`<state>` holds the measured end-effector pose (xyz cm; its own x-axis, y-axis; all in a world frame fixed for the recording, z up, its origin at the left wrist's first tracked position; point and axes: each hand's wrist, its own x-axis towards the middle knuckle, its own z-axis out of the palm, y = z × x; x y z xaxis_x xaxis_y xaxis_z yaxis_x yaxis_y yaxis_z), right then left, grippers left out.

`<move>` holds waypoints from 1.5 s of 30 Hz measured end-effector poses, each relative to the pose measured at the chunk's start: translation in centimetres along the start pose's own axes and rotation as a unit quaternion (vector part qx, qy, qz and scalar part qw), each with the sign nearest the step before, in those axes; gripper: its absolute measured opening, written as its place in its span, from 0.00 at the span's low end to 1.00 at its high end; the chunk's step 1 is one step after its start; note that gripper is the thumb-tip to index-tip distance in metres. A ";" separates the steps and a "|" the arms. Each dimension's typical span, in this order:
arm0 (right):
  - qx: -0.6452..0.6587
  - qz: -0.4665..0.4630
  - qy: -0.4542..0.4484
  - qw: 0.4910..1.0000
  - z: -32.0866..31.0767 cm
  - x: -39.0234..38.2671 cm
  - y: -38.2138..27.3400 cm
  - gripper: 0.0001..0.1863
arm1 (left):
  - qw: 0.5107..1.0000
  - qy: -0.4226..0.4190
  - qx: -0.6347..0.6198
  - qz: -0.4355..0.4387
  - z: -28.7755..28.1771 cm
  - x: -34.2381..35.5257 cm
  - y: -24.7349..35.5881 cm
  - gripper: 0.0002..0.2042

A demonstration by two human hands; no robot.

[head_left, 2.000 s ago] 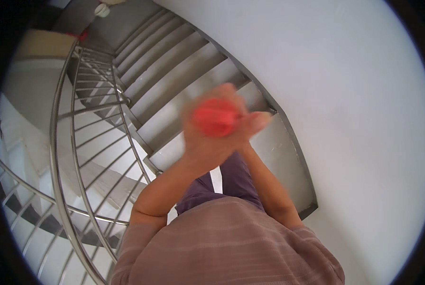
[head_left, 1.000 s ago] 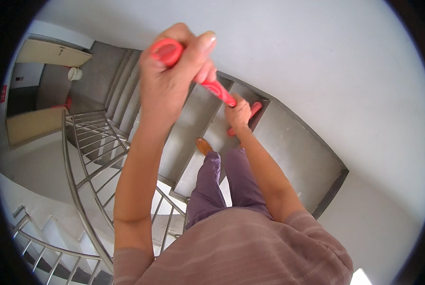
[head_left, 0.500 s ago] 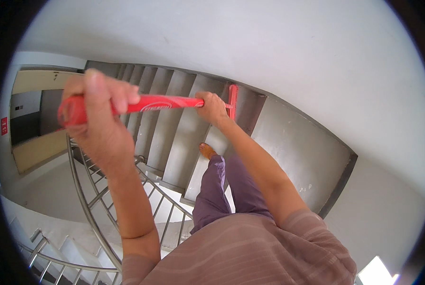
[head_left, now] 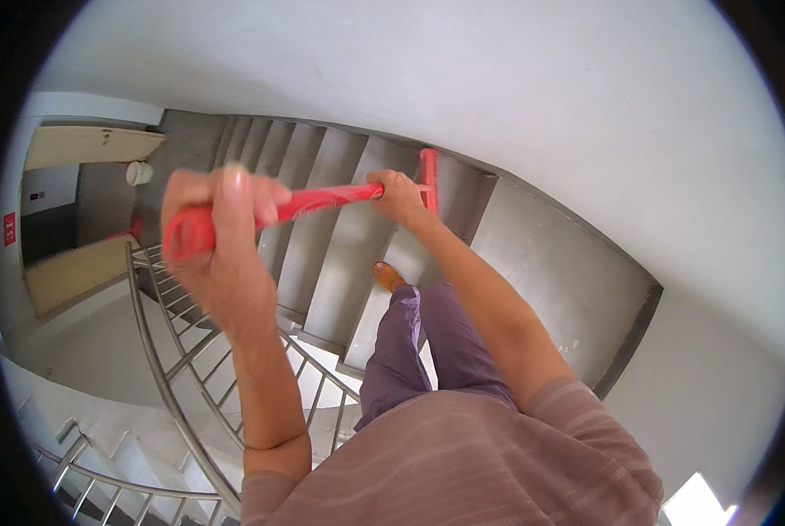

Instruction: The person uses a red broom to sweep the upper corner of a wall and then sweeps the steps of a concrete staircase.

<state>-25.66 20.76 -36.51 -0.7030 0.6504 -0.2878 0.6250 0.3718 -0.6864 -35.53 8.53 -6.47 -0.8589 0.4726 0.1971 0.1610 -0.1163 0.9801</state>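
Note:
A long-handled red broom slants away from me over the stairs. My left hand is wrapped around the thick upper end of its handle, close to the camera and slightly blurred. Lower down, my right hand grips the handle just above the head. The narrow red broom head is at the step nearest the wall side, beyond my right hand. Whether its bristles touch the step I cannot tell.
Grey stairs run off to the left, beside a metal railing. A landing lies at the right, along a white wall. Near an open doorway stand a white bucket and a red object. My foot is on a step.
My left hand has moved right and slightly down with the handle's upper end. The bucket and red object by the doorway have come into view. My right hand keeps its grip.

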 end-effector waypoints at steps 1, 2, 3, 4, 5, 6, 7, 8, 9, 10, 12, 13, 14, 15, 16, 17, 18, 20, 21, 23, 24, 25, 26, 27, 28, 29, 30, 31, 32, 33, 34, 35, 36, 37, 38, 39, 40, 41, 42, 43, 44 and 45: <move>0.015 -0.021 -0.009 1.000 -0.1 -0.7 -0.7 0.09 | 0.998 -0.026 0.011 0.050 -0.7 -0.5 0.9 0.11; 0.022 -0.032 -0.014 0.999 -0.4 -1.6 -1.2 0.09 | 0.996 -0.038 0.017 0.074 -1.0 -0.5 1.3 0.11; 0.031 -0.049 -0.021 0.998 -0.6 -2.4 -2.5 0.09 | 0.993 -0.047 0.026 0.103 -1.6 -0.5 2.2 0.10; 0.023 -0.052 -0.017 0.998 -1.2 -3.5 -3.0 0.08 | 0.994 -0.044 0.011 0.100 -2.0 -0.3 2.7 0.10; 0.020 -0.057 -0.017 0.998 -1.3 -4.1 -3.0 0.08 | 0.994 -0.038 0.006 0.100 -2.4 -0.2 2.6 0.09; 0.015 -0.061 -0.015 0.998 -1.7 -4.8 -2.9 0.07 | 0.994 -0.034 -0.002 0.101 -2.6 -0.2 2.7 0.09; -0.008 -0.037 0.014 0.999 -1.6 -5.2 -1.3 0.07 | 0.998 -0.031 -0.005 0.045 -2.2 -0.1 1.7 0.08; -0.018 -0.027 0.027 0.999 -1.4 -5.2 0.1 0.07 | 0.999 -0.035 -0.008 -0.002 -1.9 -0.1 0.7 0.07; -0.027 -0.013 0.039 0.999 -1.0 -5.2 1.9 0.06 | 0.998 -0.040 -0.011 -0.052 -1.4 -0.2 -0.5 0.07; -0.017 0.018 0.034 0.999 -0.8 -4.5 3.8 0.07 | 0.996 -0.049 -0.014 -0.072 -0.7 -0.9 -0.9 0.06; -0.006 0.044 0.029 0.999 0.2 -2.0 5.2 0.07 | 0.995 -0.074 0.001 -0.064 0.5 -2.9 -1.2 0.06; -0.015 0.003 0.014 1.000 0.4 -1.3 5.4 0.08 | 0.996 -0.073 0.015 -0.051 0.2 -3.3 -1.2 0.06; -0.021 -0.016 0.008 1.000 0.8 -1.3 5.7 0.08 | 0.996 -0.072 0.028 -0.035 0.1 -3.5 -1.3 0.06; -0.023 -0.037 -0.003 0.999 1.3 -1.4 5.3 0.08 | 0.996 -0.067 0.046 -0.021 -0.3 -3.7 -1.4 0.06; 0.000 -0.068 0.032 0.997 1.8 -1.2 3.7 0.08 | 0.996 -0.051 0.066 -0.021 -0.7 -3.4 -0.1 0.06; 0.011 -0.084 0.050 0.995 1.9 -1.2 2.4 0.08 | 0.996 -0.050 0.068 -0.018 -0.9 -3.9 1.0 0.07; 0.021 -0.099 0.069 0.992 2.0 -1.2 1.5 0.08 | 0.996 -0.051 0.068 -0.015 -0.9 -4.4 2.1 0.07; 0.045 -0.122 0.039 0.991 1.6 -1.6 0.5 0.04 | 0.995 -0.083 0.054 0.009 -0.7 -5.4 4.0 0.07; 0.055 -0.135 0.027 0.989 1.5 -1.9 -0.6 0.03 | 0.995 -0.092 0.036 0.027 -1.3 -6.1 4.4 0.07; 0.106 -0.157 -0.055 0.980 1.0 -3.4 -2.3 0.08 | 0.991 -0.117 -0.006 0.062 -2.1 -6.9 4.9 0.07; 0.114 -0.172 -0.090 0.974 0.5 -4.9 -3.8 0.13 | 0.991 -0.098 -0.062 0.061 -3.2 -7.4 5.3 0.08; 0.119 -0.179 -0.122 0.969 -0.3 -6.5 -4.5 0.17 | 0.992 -0.074 -0.084 0.053 -4.0 -8.0 4.8 0.09; 0.123 -0.199 -0.125 0.964 -2.6 -8.7 -6.2 0.19 | 0.992 -0.049 -0.106 0.043 -4.9 -8.7 4.0 0.10; 0.132 -0.229 -0.129 0.956 -5.2 -11.0 -9.2 0.21 | 0.992 -0.020 -0.120 0.043 -6.0 -9.4 4.3 0.10; 0.135 -0.260 -0.142 0.946 -8.0 -13.3 -11.4 0.21 | 0.992 -0.003 -0.120 0.047 -7.1 -10.4 3.6 0.11; 0.146 -0.290 -0.148 0.934 -10.3 -15.2 -13.1 0.20 | 0.992 0.003 -0.118 0.047 -7.7 -11.5 2.9 0.10; 0.163 -0.323 -0.155 0.919 -12.8 -17.2 -15.0 0.19 | 0.992 0.008 -0.114 0.048 -8.1 -12.7 2.5 0.10; 0.183 -0.349 -0.161 0.905 -14.9 -19.0 -16.1 0.18 | 0.992 0.012 -0.114 0.044 -8.4 -13.9 1.3 0.10; 0.208 -0.377 -0.169 0.887 -17.0 -20.5 -17.5 0.18 | 0.994 0.009 -0.103 0.032 -8.7 -15.3 0.3 0.10; 0.246 -0.408 -0.184 0.860 -18.2 -21.8 -19.0 0.17 | 0.996 0.014 -0.082 0.020 -9.6 -17.0 -0.5 0.10; 0.289 -0.434 -0.204 0.829 -18.4 -22.8 -20.1 0.16 | 0.998 0.017 -0.052 0.008 -10.8 -18.5 -1.7 0.11; 0.303 -0.451 -0.198 0.816 -20.9 -23.8 -21.4 0.15 | 0.998 -0.002 -0.063 0.000 -9.8 -18.9 -3.0 0.11; 0.334 -0.470 -0.197 0.793 -22.6 -24.7 -22.4 0.15 | 0.998 -0.009 -0.059 -0.002 -9.6 -19.4 -4.7 0.12; 0.369 -0.488 -0.199 0.766 -24.0 -25.5 -23.4 0.14 | 0.999 -0.013 -0.052 -0.004 -9.4 -20.0 -6.5 0.12; 0.405 -0.503 -0.204 0.736 -25.0 -26.1 -24.4 0.13 | 0.997 -0.010 -0.012 -0.070 -9.6 -20.8 -9.0 0.12; 0.444 -0.515 -0.213 0.702 -25.6 -26.5 -25.2 0.13 | 0.995 0.000 0.012 -0.101 -10.1 -21.4 -10.4 0.13; 0.481 -0.524 -0.225 0.666 -26.0 -26.9 -26.3 0.12 | 0.991 0.009 0.036 -0.132 -10.7 -21.9 -11.3 0.13; 0.513 -0.528 -0.236 0.634 -26.3 -27.2 -27.3 0.11 | 0.991 0.002 0.042 -0.124 -11.3 -22.6 -12.0 0.13; 0.539 -0.529 -0.246 0.608 -26.7 -27.6 -28.1 0.11 | 0.991 0.005 0.046 -0.122 -11.3 -22.8 -11.6 0.13; 0.556 -0.527 -0.258 0.589 -27.0 -27.9 -28.8 0.10 | 0.992 0.006 0.047 -0.119 -11.2 -22.9 -11.3 0.14; 0.564 -0.525 -0.277 0.574 -27.2 -28.4 -29.6 0.09 | 0.991 0.005 0.053 -0.124 -11.0 -22.7 -11.1 0.14; 0.561 -0.523 -0.309 0.563 -27.4 -28.9 -30.4 0.09 | 0.992 0.017 0.050 -0.118 -11.1 -22.7 -11.5 0.15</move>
<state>-15.03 8.83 10.95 -0.6878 -0.0187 0.7257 -0.6041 -0.5397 -0.5864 -23.28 -10.54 -22.46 -0.8942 0.4460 -0.0373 -0.0008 0.0816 0.9967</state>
